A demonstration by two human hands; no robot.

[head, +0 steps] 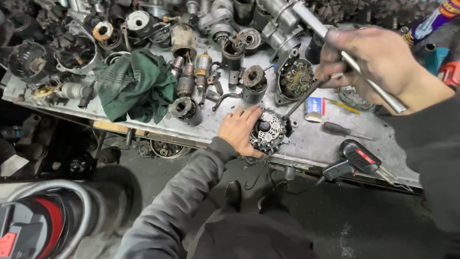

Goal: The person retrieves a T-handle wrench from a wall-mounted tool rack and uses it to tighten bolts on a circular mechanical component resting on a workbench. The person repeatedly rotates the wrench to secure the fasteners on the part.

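A round grey-and-black alternator (269, 132) at the near edge of the littered metal table (316, 144) is steadied under the left hand (239, 130), fingers spread over it, while a long-handled steel socket wrench (335, 52) – gripped in the closed right hand (378, 60) – is set on its rim, so a fastener appears to be under work – a firm hold and a controlled turn are called for next.

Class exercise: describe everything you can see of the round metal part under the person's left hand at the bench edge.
The alternator is a round, grey cast-metal unit with black fittings and ribbed slots on its upturned face. It lies flat near the front edge of the workbench. The left hand steadies its left side, while a long tool in the right hand meets its upper right rim.
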